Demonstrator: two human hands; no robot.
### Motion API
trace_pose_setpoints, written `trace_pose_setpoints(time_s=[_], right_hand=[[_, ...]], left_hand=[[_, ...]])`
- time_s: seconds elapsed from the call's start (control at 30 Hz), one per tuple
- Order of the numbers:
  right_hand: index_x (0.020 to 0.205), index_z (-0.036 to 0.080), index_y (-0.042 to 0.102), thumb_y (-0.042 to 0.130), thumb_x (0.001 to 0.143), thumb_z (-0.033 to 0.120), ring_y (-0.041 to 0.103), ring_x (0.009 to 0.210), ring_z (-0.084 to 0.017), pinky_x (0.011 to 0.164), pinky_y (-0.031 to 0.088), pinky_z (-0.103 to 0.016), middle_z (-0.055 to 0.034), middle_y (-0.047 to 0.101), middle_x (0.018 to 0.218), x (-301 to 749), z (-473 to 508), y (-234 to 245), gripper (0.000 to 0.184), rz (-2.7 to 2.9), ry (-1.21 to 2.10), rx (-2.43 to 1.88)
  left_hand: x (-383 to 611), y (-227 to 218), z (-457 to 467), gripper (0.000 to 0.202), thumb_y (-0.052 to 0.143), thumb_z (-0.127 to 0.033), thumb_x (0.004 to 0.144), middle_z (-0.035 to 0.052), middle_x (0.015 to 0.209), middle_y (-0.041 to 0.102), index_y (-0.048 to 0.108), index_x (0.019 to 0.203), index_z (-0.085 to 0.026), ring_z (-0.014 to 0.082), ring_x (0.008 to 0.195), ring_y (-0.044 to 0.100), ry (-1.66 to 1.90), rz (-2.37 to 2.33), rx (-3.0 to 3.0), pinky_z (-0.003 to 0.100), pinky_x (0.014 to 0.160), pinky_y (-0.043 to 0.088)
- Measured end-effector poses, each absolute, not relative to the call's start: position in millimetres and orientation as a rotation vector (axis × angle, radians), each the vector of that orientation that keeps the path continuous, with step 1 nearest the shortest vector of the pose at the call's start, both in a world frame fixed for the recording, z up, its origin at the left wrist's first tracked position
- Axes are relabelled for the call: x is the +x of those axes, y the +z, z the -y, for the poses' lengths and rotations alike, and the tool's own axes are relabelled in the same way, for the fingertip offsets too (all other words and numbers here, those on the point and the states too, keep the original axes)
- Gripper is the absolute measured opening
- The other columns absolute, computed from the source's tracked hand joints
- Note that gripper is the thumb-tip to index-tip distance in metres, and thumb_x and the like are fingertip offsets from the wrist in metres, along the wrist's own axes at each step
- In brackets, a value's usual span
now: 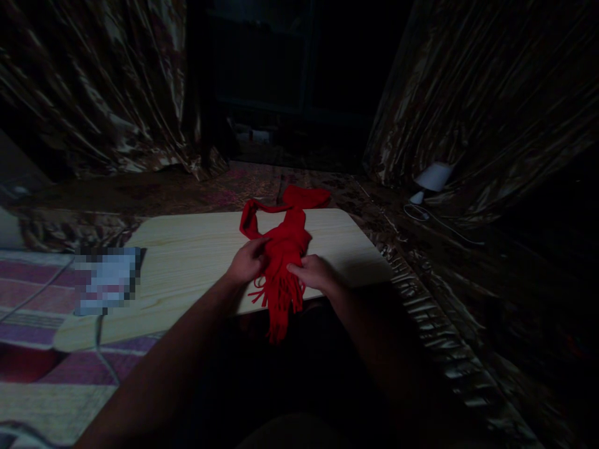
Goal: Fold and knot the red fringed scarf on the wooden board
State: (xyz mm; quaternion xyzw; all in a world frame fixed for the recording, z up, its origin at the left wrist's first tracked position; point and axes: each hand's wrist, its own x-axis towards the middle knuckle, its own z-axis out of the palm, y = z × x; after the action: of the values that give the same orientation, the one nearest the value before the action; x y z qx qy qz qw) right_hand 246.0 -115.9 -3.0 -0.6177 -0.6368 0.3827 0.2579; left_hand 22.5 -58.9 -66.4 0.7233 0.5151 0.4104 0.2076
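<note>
I have the left hand [248, 259] and right hand [313, 272] holding a red fringed cloth scarf [286, 244] near six o'clock; arranging it likely needs even tension.

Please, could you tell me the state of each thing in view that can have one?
Red scarf: bunched, fringe loose and hanging past the near edge of the board
Left hand: closed on the scarf
Right hand: closed on the scarf
Board: lying flat, partly covered by the scarf
Lamp: standing, no glow visible
Curtains: parted, hanging in folds
Pixelated item: cannot tell
</note>
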Motion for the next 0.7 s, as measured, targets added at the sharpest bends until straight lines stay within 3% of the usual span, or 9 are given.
trace_pose_setpoints(time_s=[0.07,0.17,0.27,0.37,0.53,0.6,0.7], right_hand=[[0.052,0.019,0.056,0.070,0.085,0.042,0.050,0.043,-0.011,0.042,0.035,-0.022,0.0008,0.054,0.046,251.1,108.1,-6.9,0.042,1.679,1.045,-1.644],[0.065,0.019,0.058,0.063,0.091,0.045,0.053,0.045,-0.011,0.044,0.046,-0.023,0.0003,0.058,0.054,256.4,96.4,-18.1,0.037,1.326,1.300,-1.512],[0.081,0.019,0.059,0.063,0.090,0.035,0.057,0.047,-0.011,0.046,0.053,-0.025,0.0020,0.059,0.063,260.9,90.2,-27.5,0.019,1.058,1.441,-1.367],[0.088,0.019,0.058,0.065,0.083,0.019,0.059,0.049,-0.010,0.044,0.053,-0.023,0.0024,0.062,0.069,263.4,89.1,-30.7,0.009,1.003,1.404,-1.319],[0.088,0.019,0.057,0.063,0.082,0.011,0.059,0.047,-0.009,0.043,0.052,-0.021,0.0035,0.063,0.070,261.9,90.1,-30.3,0.011,0.929,1.313,-1.304],[0.084,0.019,0.058,0.061,0.086,0.015,0.058,0.046,-0.009,0.042,0.050,-0.020,0.0038,0.062,0.066,260.0,90.8,-30.6,0.006,0.935,1.279,-1.319],[0.072,0.019,0.058,0.061,0.091,0.026,0.055,0.043,-0.009,0.039,0.047,-0.019,0.0031,0.060,0.060,257.0,92.9,-30.8,0.021,1.016,1.225,-1.372]], left_hand=[[22.2,-62.1,62.1,0.054,0.055,-0.024,0.077,0.0115,0.129,0.068,0.066,0.130,-0.018,0.0278,0.117,0.064,1.204,-1.510,2.006,0.041,0.104,0.049],[20.9,-54.3,68.4,0.036,0.052,-0.027,0.081,0.0132,0.111,0.073,0.071,0.111,-0.017,0.0279,0.103,0.068,1.283,-1.771,1.885,0.040,0.094,0.052],[18.8,-49.0,72.0,0.026,0.050,-0.029,0.084,0.0129,0.094,0.075,0.071,0.096,-0.018,0.0275,0.089,0.070,1.240,-1.947,1.758,0.037,0.084,0.051],[16.8,-47.5,71.2,0.024,0.052,-0.030,0.083,0.0122,0.090,0.076,0.072,0.092,-0.019,0.0265,0.085,0.070,1.198,-1.999,1.678,0.035,0.080,0.050],[17.5,-46.9,71.0,0.027,0.055,-0.038,0.084,0.0144,0.090,0.077,0.074,0.088,-0.018,0.0281,0.085,0.071,1.166,-2.016,1.685,0.035,0.076,0.049],[19.8,-46.6,73.2,0.030,0.056,-0.044,0.085,0.0122,0.086,0.077,0.073,0.084,-0.019,0.0261,0.080,0.070,1.155,-1.947,1.684,0.033,0.072,0.048],[23.9,-47.3,76.6,0.037,0.058,-0.052,0.085,0.0069,0.077,0.075,0.073,0.082,-0.019,0.0214,0.072,0.067,1.115,-1.735,1.714,0.030,0.068,0.048]])
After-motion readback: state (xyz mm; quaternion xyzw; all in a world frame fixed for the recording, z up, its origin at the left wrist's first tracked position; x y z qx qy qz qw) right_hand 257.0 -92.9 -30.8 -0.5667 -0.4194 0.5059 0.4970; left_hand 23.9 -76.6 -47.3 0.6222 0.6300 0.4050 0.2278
